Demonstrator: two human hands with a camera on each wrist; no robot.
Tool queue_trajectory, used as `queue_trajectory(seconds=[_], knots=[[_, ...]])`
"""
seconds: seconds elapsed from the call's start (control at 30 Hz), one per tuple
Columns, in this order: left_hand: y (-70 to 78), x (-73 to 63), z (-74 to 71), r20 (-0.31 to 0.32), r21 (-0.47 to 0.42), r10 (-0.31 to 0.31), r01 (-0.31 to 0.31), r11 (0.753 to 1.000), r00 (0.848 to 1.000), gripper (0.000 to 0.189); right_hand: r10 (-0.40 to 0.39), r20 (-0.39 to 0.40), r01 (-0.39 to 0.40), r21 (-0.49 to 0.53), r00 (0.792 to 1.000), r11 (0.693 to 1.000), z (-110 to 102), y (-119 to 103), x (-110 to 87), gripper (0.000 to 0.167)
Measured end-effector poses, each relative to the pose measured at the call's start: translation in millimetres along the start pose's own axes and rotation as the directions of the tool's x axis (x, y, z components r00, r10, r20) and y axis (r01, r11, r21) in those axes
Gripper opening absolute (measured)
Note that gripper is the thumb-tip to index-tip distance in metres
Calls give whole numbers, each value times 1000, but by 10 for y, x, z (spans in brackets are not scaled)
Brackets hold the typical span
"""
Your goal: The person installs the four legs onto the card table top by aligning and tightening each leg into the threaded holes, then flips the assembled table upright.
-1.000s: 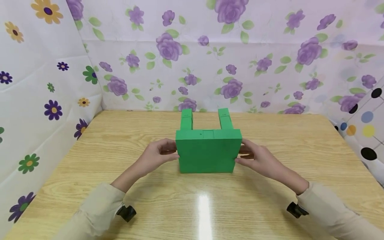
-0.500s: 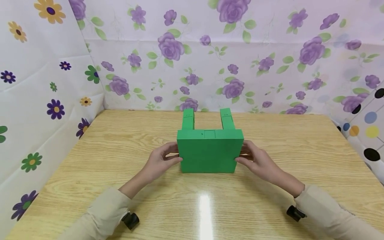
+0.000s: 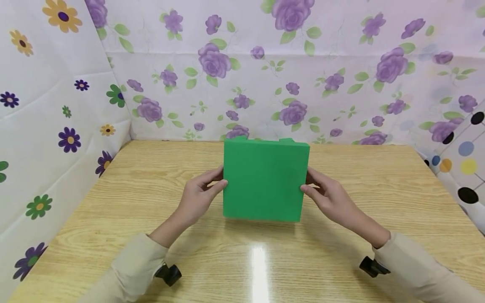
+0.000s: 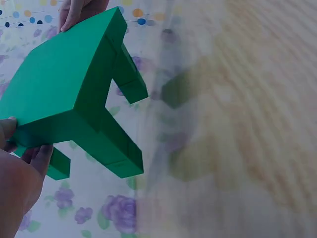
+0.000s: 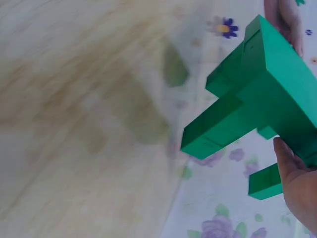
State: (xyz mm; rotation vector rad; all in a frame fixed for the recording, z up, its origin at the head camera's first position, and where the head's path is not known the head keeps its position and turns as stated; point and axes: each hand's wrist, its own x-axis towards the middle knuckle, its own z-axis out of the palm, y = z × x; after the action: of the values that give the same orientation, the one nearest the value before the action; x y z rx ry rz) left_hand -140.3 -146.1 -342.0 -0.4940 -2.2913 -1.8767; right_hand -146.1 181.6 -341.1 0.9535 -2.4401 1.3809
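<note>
A small green stool [image 3: 265,181], with a square flat top and stubby block legs, is between my two hands in the head view. Its top faces me and the legs point away, mostly hidden behind it. My left hand [image 3: 197,194] grips its left edge, thumb on the top face. On the opposite edge, my right hand [image 3: 333,197] holds it the same way. Both wrist views show legs of the stool [image 4: 57,74] sticking out, apart from the wooden tabletop and casting shadows there.
The wooden table [image 3: 159,168] extends around the hands. A white cloth with purple flowers [image 3: 151,67] hangs behind it, and other patterned cloths stand at the left and right. A black wrist camera [image 3: 168,274] sits under the left sleeve.
Both hands have raised the stool and tilted it, so its square top now faces me more fully. The legs that showed behind it have dropped mostly out of sight.
</note>
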Motion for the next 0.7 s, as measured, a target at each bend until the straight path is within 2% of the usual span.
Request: queue_trajectory(seconds=[0.17,0.3,0.4,0.5,0.6,0.7], knots=[[165,96,-79,21,-49,-120,121,991,993,45,126,0,-126,58,992,990,-96,-164,103,50],[252,178,-126,73,-131,-205,213,968,976,47,255,41,-258,110,966,960,-190,-247,195,53],[291,240,-139,114,-173,-249,266,948,962,47,335,77,-343,185,939,921,-229,-243,256,58],[290,296,-132,148,-202,-289,315,927,946,47,379,113,-396,284,918,873,-229,-192,303,61],[242,335,-119,167,-219,-340,371,902,925,47,416,154,-443,350,896,825,-209,-126,324,64],[172,354,-114,179,-221,-395,428,877,901,48,453,184,-489,371,872,790,-169,-61,325,65]])
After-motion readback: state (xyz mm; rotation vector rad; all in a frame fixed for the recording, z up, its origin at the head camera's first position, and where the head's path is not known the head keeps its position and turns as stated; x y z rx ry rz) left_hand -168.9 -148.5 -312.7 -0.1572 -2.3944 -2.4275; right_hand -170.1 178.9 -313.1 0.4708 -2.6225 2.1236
